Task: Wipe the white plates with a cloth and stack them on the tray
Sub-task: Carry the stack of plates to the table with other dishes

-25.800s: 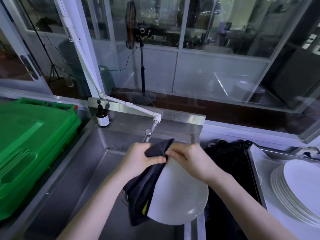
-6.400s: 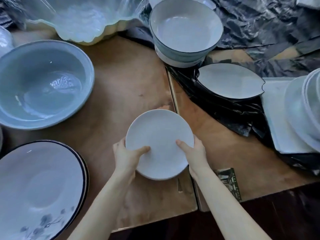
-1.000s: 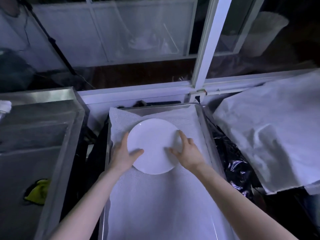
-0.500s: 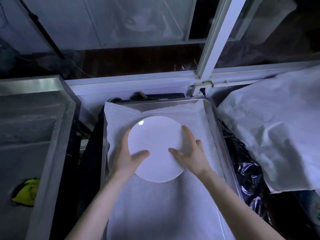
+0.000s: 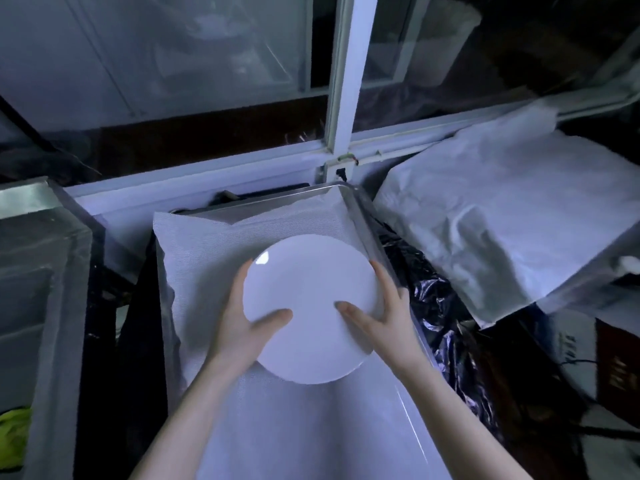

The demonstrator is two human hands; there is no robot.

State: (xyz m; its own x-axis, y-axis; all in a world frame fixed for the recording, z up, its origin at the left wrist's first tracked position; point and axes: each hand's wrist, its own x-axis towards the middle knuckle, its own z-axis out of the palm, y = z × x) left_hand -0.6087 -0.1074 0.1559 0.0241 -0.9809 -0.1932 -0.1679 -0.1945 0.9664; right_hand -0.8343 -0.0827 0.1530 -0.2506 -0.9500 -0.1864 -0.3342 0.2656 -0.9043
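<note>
Beyond the worktop runs a glazed partition, its white post (image 5: 341,98) standing straight behind the work. To the right a crumpled white sheet (image 5: 491,216) is draped over something hidden, with black plastic film (image 5: 436,306) between it and the tray. To the left is a steel unit (image 5: 45,278).

Between them sits the metal tray (image 5: 351,206), lined with a white mesh liner (image 5: 197,261) that laps over its left rim. The white plate (image 5: 308,306) is face up over the liner's far half, nearer the tray's right wall than its left. The left hand (image 5: 239,327) grips its near-left rim and the right hand (image 5: 384,317) its right rim. Each thumb lies on the upper face, with the fingers round the edge (whether the underside already touches the liner cannot be told). Smallest of all, a yellow-green rag (image 5: 14,434) peeps out at the lower left, well apart from both hands.

Neither hand has a cloth, so the step in hand looks like the placing rather than the wiping. The next move calls for settling the plate flat, clear of the right wall. The fingers should then slip out from under the rim without dragging the liner.
</note>
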